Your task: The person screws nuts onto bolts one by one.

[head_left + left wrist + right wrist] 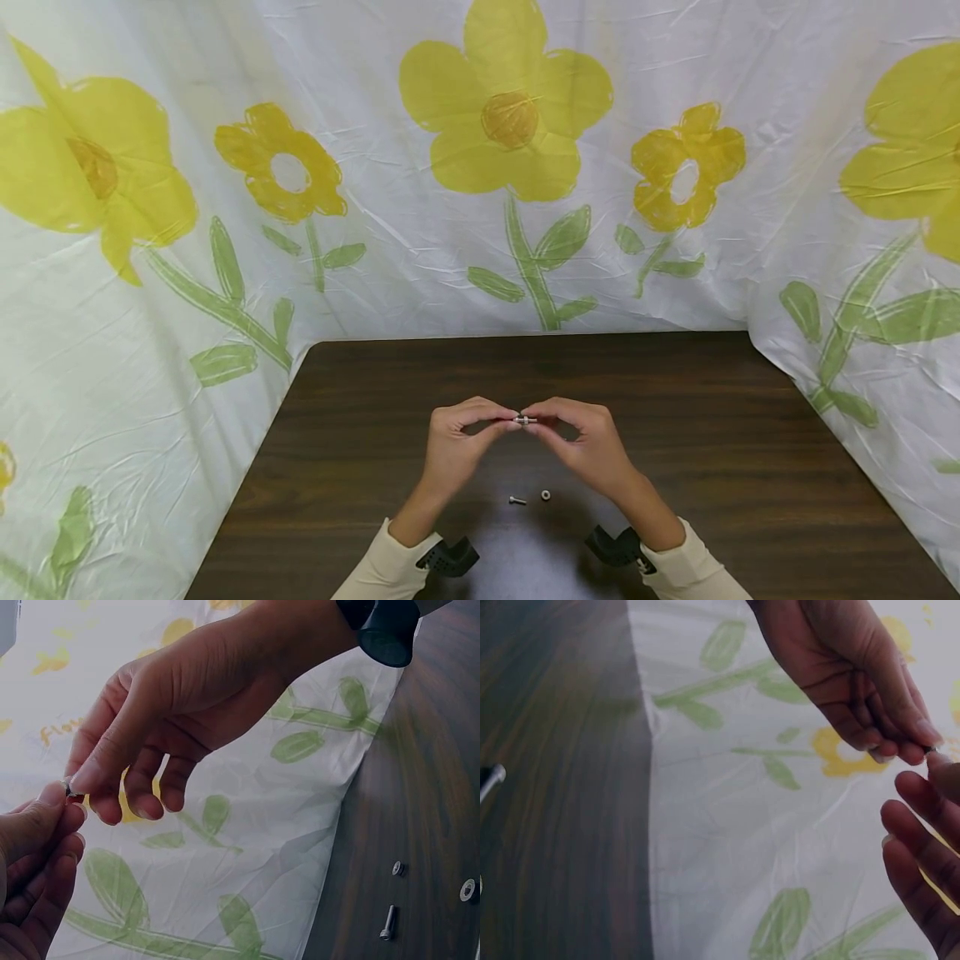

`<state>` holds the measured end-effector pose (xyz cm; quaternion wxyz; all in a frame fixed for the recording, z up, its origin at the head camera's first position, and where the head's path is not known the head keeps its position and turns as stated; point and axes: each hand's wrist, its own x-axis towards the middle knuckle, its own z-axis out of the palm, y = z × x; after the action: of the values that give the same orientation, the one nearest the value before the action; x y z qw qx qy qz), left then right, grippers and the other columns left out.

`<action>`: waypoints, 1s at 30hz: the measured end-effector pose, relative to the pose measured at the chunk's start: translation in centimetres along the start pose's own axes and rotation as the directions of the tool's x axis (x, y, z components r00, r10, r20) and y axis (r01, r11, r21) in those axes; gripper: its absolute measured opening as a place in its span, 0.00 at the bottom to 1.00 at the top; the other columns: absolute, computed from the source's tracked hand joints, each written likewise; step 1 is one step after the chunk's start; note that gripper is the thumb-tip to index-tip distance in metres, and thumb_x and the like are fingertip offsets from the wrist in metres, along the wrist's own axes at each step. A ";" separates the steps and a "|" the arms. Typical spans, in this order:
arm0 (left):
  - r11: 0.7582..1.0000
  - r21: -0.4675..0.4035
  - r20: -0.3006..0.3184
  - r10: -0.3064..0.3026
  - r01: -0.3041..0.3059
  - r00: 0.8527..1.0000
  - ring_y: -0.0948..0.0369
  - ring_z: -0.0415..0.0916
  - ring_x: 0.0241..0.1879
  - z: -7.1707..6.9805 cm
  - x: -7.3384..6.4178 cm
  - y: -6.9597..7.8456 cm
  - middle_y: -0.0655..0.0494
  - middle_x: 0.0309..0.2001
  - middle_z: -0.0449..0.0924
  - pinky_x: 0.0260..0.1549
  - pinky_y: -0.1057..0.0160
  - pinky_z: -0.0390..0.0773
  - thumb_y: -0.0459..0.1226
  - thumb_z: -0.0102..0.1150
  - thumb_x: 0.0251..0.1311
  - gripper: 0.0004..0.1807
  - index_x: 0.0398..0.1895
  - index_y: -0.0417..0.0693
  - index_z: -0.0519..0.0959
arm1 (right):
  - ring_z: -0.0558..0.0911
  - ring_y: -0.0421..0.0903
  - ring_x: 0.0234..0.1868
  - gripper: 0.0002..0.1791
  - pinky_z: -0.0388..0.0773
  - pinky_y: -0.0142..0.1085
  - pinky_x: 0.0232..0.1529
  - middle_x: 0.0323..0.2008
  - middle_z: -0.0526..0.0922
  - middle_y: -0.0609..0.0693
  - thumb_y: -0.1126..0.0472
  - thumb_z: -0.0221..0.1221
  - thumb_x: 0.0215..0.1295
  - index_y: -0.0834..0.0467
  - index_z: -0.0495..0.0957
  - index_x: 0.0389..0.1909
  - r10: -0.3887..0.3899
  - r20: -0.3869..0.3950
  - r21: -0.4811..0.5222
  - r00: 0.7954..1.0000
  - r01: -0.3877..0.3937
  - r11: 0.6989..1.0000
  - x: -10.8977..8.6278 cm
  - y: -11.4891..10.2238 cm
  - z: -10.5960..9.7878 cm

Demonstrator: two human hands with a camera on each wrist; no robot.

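Above the table, my left hand (459, 437) and right hand (588, 437) meet fingertip to fingertip at a small metal bolt (525, 420). A wider collar, seemingly a nut, shows around its middle. The left thumb and fingertips pinch its left end; the right ones hold it from the other side. Both wrist views mostly hide the piece behind fingertips. On the table below lie a loose bolt (517, 500) and a small metal ring, likely a nut (546, 495). The left wrist view shows the loose bolt (388, 922) near two ring-shaped pieces, one being a small nut (398, 868).
The dark wood-grain table (360, 433) spreads under both hands. A white curtain (390, 275) printed with yellow flowers hangs behind it and along its sides. Black wrist cameras sit on both forearms, just above the tabletop.
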<state>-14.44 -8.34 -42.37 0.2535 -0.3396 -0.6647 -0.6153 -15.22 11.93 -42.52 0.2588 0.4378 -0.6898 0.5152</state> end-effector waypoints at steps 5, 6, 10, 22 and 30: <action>1.000 -0.011 0.006 -0.009 0.009 1.000 0.57 0.85 0.32 0.0 -0.1 -0.2 0.47 0.31 0.88 0.33 0.64 0.84 0.19 0.73 0.48 0.10 0.33 0.37 0.88 | 0.86 0.41 0.33 0.16 0.83 0.30 0.37 0.35 0.88 0.51 0.76 0.69 0.57 0.58 0.85 0.44 0.067 0.028 -0.024 0.997 -0.066 0.998 -0.1 -0.2 0.0; 1.000 -0.016 0.009 -0.011 0.011 1.000 0.57 0.85 0.33 0.0 -0.2 -0.2 0.47 0.31 0.88 0.34 0.64 0.84 0.20 0.73 0.49 0.10 0.33 0.37 0.88 | 0.86 0.41 0.34 0.14 0.83 0.30 0.37 0.35 0.88 0.51 0.75 0.69 0.59 0.57 0.85 0.43 0.081 0.034 -0.024 0.996 -0.080 0.996 -0.1 -0.2 0.0; 1.000 -0.025 0.018 -0.009 0.009 1.000 0.57 0.85 0.33 0.1 -0.2 -0.2 0.48 0.32 0.88 0.35 0.63 0.85 0.22 0.73 0.50 0.08 0.34 0.38 0.89 | 0.85 0.43 0.32 0.11 0.82 0.29 0.37 0.34 0.88 0.51 0.74 0.66 0.62 0.58 0.84 0.42 0.108 0.051 -0.029 0.993 -0.107 0.994 -0.3 -0.2 0.0; 1.000 -0.009 0.020 -0.008 0.008 1.000 0.58 0.84 0.31 0.5 -0.2 0.1 0.47 0.30 0.87 0.33 0.64 0.84 0.18 0.73 0.46 0.10 0.31 0.36 0.88 | 0.81 0.43 0.26 0.14 0.79 0.31 0.32 0.25 0.82 0.44 0.77 0.59 0.67 0.53 0.82 0.33 0.184 0.048 -0.024 0.982 -0.183 0.983 -0.3 -0.5 0.1; 0.999 0.007 -0.011 -0.033 0.033 0.999 0.58 0.84 0.32 0.2 -0.1 0.2 0.47 0.30 0.87 0.33 0.66 0.84 0.19 0.73 0.47 0.10 0.32 0.37 0.88 | 0.88 0.45 0.35 0.21 0.85 0.37 0.34 0.37 0.88 0.54 0.80 0.72 0.49 0.62 0.84 0.45 -0.010 -0.017 0.011 1.000 0.010 1.000 -0.1 0.1 -0.1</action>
<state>-14.20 -8.17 -42.33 0.2484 -0.3242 -0.6711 -0.6187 -15.27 12.08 -42.57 0.2649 0.4380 -0.6827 0.5214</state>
